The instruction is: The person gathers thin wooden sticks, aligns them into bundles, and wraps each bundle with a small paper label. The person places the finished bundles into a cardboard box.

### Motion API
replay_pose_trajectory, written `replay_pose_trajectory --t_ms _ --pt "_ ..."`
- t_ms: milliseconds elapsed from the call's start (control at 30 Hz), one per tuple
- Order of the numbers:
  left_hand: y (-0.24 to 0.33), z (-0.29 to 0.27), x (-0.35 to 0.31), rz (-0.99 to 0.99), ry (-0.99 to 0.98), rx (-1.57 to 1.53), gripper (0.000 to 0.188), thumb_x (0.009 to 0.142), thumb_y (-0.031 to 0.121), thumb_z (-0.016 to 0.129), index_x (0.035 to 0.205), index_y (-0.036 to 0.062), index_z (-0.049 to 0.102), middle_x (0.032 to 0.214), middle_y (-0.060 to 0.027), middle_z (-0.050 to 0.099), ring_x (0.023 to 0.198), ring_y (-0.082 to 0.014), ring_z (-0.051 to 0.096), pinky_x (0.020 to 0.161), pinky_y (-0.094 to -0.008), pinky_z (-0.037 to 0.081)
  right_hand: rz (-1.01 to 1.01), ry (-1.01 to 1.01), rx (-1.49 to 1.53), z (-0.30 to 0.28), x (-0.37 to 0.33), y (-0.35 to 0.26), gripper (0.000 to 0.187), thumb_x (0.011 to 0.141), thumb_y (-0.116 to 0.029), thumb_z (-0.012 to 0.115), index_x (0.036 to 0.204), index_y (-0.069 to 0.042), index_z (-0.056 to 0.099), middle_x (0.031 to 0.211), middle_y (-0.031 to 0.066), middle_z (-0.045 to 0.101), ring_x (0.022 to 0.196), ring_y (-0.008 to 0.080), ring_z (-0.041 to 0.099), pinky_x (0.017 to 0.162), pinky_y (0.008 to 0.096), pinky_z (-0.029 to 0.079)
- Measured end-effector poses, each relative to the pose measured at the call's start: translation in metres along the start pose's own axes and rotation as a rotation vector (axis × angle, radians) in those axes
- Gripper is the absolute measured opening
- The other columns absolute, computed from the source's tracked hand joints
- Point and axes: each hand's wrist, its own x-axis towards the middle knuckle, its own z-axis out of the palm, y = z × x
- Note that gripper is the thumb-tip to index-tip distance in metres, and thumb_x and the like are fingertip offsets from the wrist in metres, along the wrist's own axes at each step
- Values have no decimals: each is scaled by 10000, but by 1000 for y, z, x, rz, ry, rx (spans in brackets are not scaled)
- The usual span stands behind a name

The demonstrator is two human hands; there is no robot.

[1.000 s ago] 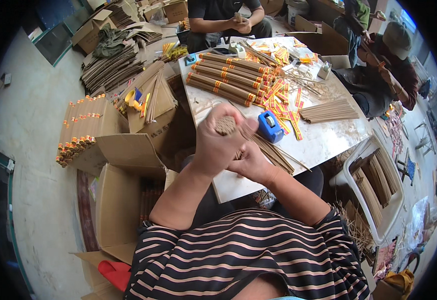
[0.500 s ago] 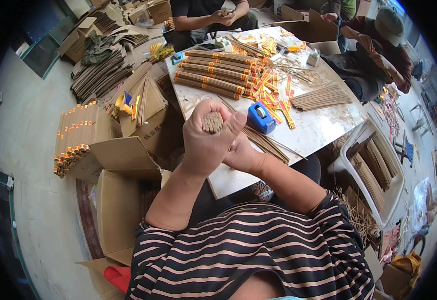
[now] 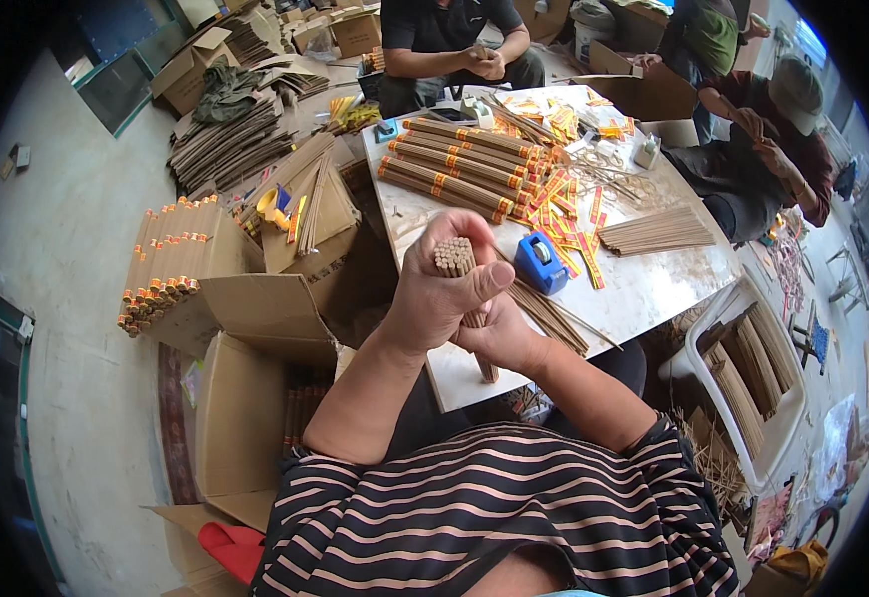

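Observation:
Both my hands are closed around one bundle of brown incense sticks (image 3: 453,257) held over the near edge of the white table (image 3: 454,383). My left hand (image 3: 422,303) wraps the upper part, with the round stick ends showing above its fingers. Lower down, my right hand (image 3: 514,338) grips the same bundle, and its bottom end pokes out below. Just right of my hands stands a blue tape dispenser (image 3: 541,264), with loose incense sticks (image 3: 552,316) lying beside it. Beyond lie finished bundles (image 3: 454,164) with red and yellow bands, and a scatter of paper labels (image 3: 576,227).
A fan of sticks (image 3: 658,231) lies on the table's right. A white bin of sticks (image 3: 790,403) stands to the right, an open cardboard box (image 3: 240,418) to my left. Banded bundles (image 3: 168,254) are stacked farther left. Co-workers (image 3: 454,45) sit around the table's far side.
The bundle has tilted, so more of its length shows between and below my hands. The surroundings have shifted slightly right in the view.

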Motion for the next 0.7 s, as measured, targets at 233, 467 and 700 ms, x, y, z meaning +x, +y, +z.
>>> replay_pose_trajectory --t_ms 233,467,700 --pt "-4 -8 -2 8 -43 134 275 775 140 712 749 46 455 596 -34 475 472 -96 445 441 -223 379 50 -87 30 -5 -3 -14 84 765 -82 644 804 -51 577 749 20 591 729 81 539 685 255 455" --pt "-8 1 -2 -16 88 147 204 797 119 694 771 41 508 660 8 513 541 -45 481 469 -185 399 4 3 137 -4 5 0 288 757 -125 680 1006 -27 575 910 39 598 882 114 539 782 267 448" --pt "-6 -2 0 157 -57 304 368 763 173 725 1001 -7 510 971 -95 539 942 -162 536 886 -321 432 -104 -34 86 -4 7 -18 362 746 -142 681 1071 -36 564 967 51 584 919 131 545 793 279 455"
